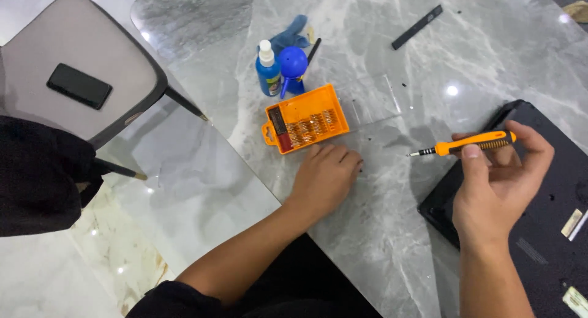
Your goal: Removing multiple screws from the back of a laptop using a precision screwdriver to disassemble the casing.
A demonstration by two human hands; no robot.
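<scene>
Right hand (499, 180) raised, gripping screwdriver (468, 144) level.

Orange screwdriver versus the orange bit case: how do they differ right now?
The orange screwdriver with black grip is slim and long, while the orange plastic bit case is flat and rectangular. The screwdriver is held off the grey marble table in the right hand; the case lies open on the table, just beyond the left hand, which rests palm-down. Both are orange.
</scene>
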